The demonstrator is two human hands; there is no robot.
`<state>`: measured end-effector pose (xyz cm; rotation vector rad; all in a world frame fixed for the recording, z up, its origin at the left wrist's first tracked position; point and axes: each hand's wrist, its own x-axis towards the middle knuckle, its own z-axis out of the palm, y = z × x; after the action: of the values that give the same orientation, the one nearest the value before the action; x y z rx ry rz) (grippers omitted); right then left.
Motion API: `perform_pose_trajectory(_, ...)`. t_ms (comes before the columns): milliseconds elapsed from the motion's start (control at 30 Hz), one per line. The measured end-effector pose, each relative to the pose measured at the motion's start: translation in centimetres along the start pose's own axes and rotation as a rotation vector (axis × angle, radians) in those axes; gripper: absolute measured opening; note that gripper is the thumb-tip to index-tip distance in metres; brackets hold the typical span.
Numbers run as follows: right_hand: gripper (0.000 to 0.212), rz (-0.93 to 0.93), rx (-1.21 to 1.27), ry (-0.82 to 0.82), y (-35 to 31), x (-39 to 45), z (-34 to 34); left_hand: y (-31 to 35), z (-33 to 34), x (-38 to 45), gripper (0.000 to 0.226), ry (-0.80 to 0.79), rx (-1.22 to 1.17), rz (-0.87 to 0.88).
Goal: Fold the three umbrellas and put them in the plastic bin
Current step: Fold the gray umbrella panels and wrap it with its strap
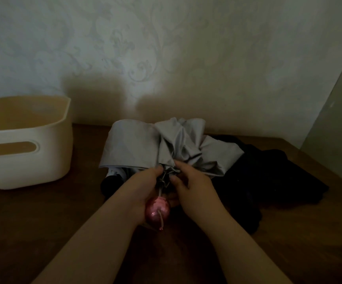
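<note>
On the brown wooden table [43,218], at centre, I log a grey umbrella [166,144] collapsed but not yet rolled, its canopy bunched in loose folds and pointing away toward the wall. Its glossy pink handle [157,211] points back at the camera, with a short metal shaft showing between handle and cloth. I note the left hand [143,187] wrapped round the handle and lower shaft from the left, fingers curled about it, thumb up near the canopy hem. I see the right hand [188,187] at the canopy's gathered lower edge, thumb and forefinger pinching grey cloth just beside the shaft; the other fingers are curled, and I cannot tell whether they hold anything. Just right of the grey one lies a dark umbrella [268,181], a black heap of cloth partly under it. A further dark shape [109,181] shows beneath the grey canopy's left edge; lighting is too dim to tell what it is. Far left, well apart from the hands, stands the cream plastic bin [22,160], upright, handle slot facing me, nothing visible inside. Patterned wallpaper [166,48] rises behind the table.
</note>
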<state>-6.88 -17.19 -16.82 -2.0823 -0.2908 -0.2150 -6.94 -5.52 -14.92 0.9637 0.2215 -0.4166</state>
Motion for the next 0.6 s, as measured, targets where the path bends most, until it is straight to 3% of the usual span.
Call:
perform_pose_trajectory(267,0.05,-0.097,-0.262,0.089,-0.5,0.0,-0.5,-0.9,-0.2,0.6,0.021,-0.001,0.072,0.078)
perform_pose_trajectory(367,0.051,-0.028,-0.247,0.078,-1.2,-0.6,-2.0,-0.9,-0.2,0.8,0.014,0.043,0.091,0.051)
perform_pose_trajectory(433,0.038,-0.026,-0.241,0.235,-1.9,-1.0,-3.3,-0.8,-0.3,0.9,0.014,0.077,0.117,0.037)
perform_pose_trajectory(500,0.02,-0.227,-0.164,0.425,-3.3,-1.3,-3.9,-0.9,-0.3,1.0,0.012,0.082,0.152,0.046)
perform_pose_trajectory(533,0.016,-0.35,-0.15,0.443,-4.0,-1.2,-3.9,-1.0,-0.3,1.0,0.01,0.074,0.174,0.06)
perform_pose_trajectory(600,0.019,-0.428,-0.272,0.306,-4.2,-0.3,-3.3,-1.2,-0.2,1.1,0.007,0.059,0.21,0.097)
